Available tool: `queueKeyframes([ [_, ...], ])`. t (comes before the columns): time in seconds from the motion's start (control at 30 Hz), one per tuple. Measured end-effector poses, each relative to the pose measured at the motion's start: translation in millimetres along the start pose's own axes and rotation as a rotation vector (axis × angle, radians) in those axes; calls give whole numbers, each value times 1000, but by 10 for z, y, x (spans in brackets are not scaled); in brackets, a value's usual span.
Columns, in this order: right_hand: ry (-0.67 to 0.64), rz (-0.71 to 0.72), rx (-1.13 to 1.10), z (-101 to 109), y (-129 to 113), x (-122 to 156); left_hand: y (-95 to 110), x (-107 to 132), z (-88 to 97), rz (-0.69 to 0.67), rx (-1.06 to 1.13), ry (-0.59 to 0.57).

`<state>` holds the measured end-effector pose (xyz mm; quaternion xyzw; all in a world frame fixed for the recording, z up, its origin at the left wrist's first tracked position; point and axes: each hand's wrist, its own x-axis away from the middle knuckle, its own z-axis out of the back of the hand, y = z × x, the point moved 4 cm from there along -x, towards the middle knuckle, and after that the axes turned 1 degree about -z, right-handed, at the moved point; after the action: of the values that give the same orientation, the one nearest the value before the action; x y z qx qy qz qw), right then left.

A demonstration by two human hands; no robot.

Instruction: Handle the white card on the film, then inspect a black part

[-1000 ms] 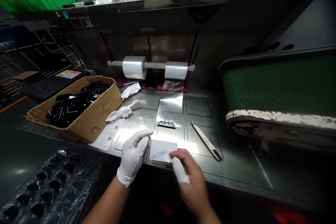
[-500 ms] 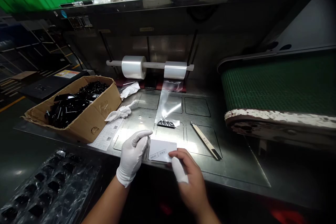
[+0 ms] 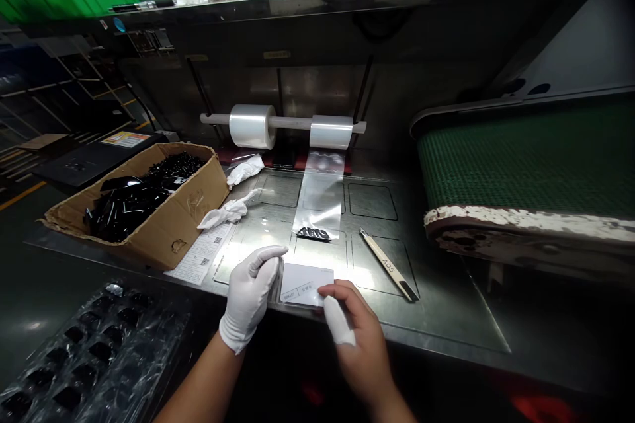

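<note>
My left hand (image 3: 249,295), in a white glove, grips the left edge of a white card (image 3: 306,283) with a small printed label, lying at the near edge of the steel table (image 3: 446,304). My right hand (image 3: 358,337), bare with a white finger cot, pinches the card's lower right corner. Just beyond the card lies a small black part (image 3: 313,233) on a strip of clear film (image 3: 321,195). That strip runs from the right roll (image 3: 331,131) of two film rolls on a bar.
A cardboard box (image 3: 163,225) of black parts stands at the left, with a printed sheet (image 3: 201,255) and crumpled white gloves (image 3: 225,213) beside it. A utility knife (image 3: 388,264) lies right of the card. A green conveyor belt (image 3: 526,158) fills the right. A clear blister tray (image 3: 94,357) lies lower left.
The clear film strip has shifted and lies flatter over the black part. Both hands stay on the card, hardly moved.
</note>
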<state>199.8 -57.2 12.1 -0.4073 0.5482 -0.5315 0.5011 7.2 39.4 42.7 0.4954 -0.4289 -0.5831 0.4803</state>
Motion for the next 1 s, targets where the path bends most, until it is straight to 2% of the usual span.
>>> queueKeyframes([
  [1.0, -3, -4, 13, -1, -16, 4, 15, 11, 4, 20, -1, 5],
])
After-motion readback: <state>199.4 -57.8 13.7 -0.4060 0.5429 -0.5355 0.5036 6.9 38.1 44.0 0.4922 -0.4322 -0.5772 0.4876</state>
